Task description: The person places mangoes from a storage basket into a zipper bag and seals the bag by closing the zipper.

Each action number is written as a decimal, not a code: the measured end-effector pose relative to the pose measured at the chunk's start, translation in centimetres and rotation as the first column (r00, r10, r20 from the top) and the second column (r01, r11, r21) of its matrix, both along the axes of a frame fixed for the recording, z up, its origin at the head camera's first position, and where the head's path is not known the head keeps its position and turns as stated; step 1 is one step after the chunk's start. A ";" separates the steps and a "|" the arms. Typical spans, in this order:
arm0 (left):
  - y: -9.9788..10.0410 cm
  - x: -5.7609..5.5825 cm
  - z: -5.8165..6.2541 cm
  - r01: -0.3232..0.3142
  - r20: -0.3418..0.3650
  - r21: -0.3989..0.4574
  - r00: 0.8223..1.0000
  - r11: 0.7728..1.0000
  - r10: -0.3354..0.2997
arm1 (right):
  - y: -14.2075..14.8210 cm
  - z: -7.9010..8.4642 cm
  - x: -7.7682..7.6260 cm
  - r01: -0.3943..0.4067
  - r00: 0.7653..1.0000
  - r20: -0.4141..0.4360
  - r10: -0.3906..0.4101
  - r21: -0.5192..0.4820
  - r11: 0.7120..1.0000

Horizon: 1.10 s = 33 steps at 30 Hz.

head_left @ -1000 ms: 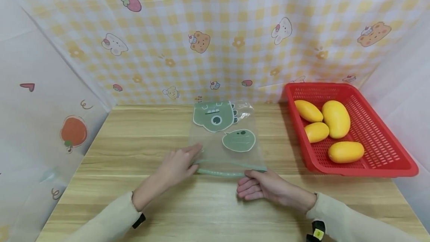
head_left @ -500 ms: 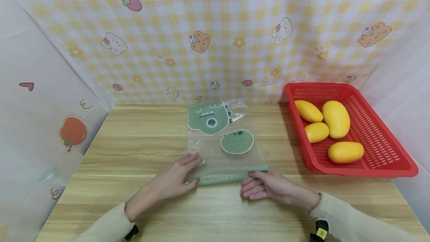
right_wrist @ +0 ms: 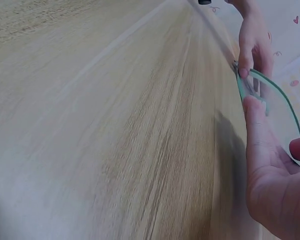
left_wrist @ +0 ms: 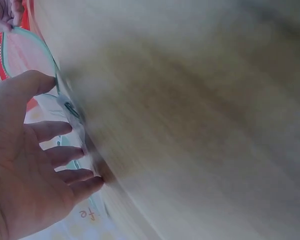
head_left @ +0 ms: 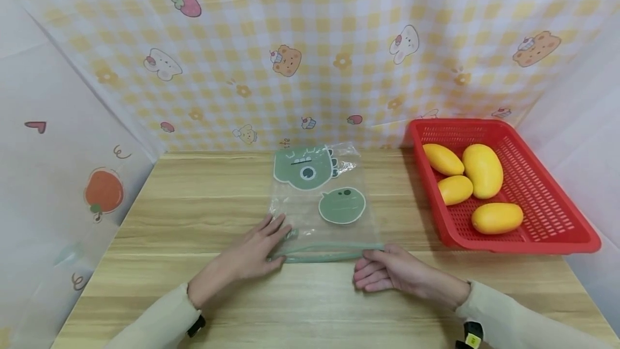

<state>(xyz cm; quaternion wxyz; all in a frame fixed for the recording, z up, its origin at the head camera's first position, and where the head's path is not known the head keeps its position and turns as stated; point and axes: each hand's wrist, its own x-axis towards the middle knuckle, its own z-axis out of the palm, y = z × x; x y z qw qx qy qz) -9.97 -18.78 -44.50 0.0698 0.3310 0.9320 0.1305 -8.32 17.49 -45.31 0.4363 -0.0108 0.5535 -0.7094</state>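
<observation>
A clear zip bag (head_left: 310,214) with green cartoon dinosaur prints lies on the table, its green-edged mouth towards me. My left hand (head_left: 254,249) rests at the bag's near left corner, fingers spread and fairly straight. In the left wrist view the thumb (left_wrist: 37,82) touches the green rim and the other fingertips lie along the bag's side. At the near right corner my right hand (head_left: 394,271) pinches the rim with its thumb, the other fingers loosely bent below. Both wrist views show the green rim (right_wrist: 285,97) bowed apart, so the mouth gapes.
A red plastic basket (head_left: 547,193) stands at the right of the wooden table (head_left: 194,193), holding several yellow mangoes (head_left: 483,171). Behind the table hangs a yellow checked cloth (head_left: 339,42) with cartoon prints. White sheets close off both sides.
My left hand has spread its fingers on the bag's left corner, where its index finger pointed forward before. My right hand has shifted slightly right with its corner, and the mouth lies straighter.
</observation>
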 end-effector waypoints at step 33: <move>0.1 -0.5 0.8 -0.023 0.075 -0.098 0.997 0.995 0.030 | 3.5 6.0 -1.1 -0.323 0.893 -0.242 0.379 0.241 0.915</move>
